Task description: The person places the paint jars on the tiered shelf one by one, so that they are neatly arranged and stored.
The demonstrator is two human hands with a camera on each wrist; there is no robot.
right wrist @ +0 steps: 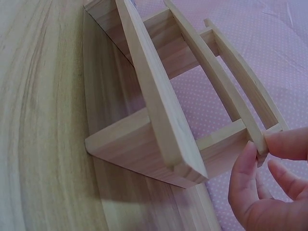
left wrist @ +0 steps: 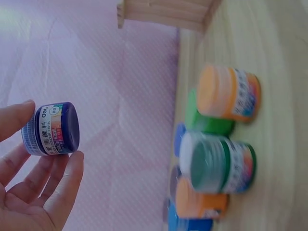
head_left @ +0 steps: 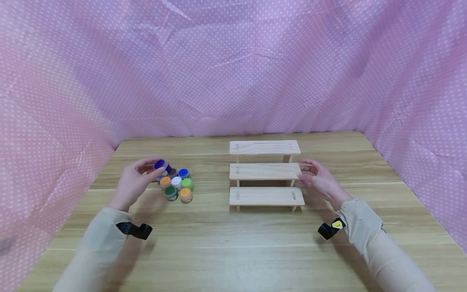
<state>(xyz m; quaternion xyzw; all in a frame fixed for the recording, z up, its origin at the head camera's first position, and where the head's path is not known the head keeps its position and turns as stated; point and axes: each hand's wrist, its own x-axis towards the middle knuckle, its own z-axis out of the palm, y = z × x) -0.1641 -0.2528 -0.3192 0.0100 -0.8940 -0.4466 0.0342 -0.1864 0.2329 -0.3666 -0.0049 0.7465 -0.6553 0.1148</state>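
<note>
round the table [head_left: 226, 251], along its far, left and right edges: a pink cloth [head_left: 233, 73] with pale dots, hanging in creases.
table: pale wood grain, streaks running from left to right.
three-tier stand [head_left: 266, 171]: bare pale wood, set toward the table's far edge, roughly midway between left and right edges; its boards step upward, lowest one nearest the person.
sleeves [head_left: 91, 247]: light beige, reaching in from near left and near right.
left hand [head_left: 132, 183]: gripping the purple jar between thumb and fingertips, lifted clear of the table.
right hand [head_left: 322, 180]: thumb and fingertips pinching the right end of the stand's middle board.
wrist devices [head_left: 138, 230]: small and black, one at each cuff; the right one carries a yellow patch.
purple jar [left wrist: 58, 127]: up in the left hand, over the far left of the cluster, label showing.
jar cluster: upright between the stand and the left edge; dark green jar [head_left: 171, 193] and an orange jar [head_left: 186, 195] on its near side, then another orange jar [head_left: 165, 182], white jar [head_left: 176, 183] and light green jar [head_left: 187, 184]; blue jar [head_left: 184, 174] and partly hidden brown jar [head_left: 173, 173] farther back.
</note>
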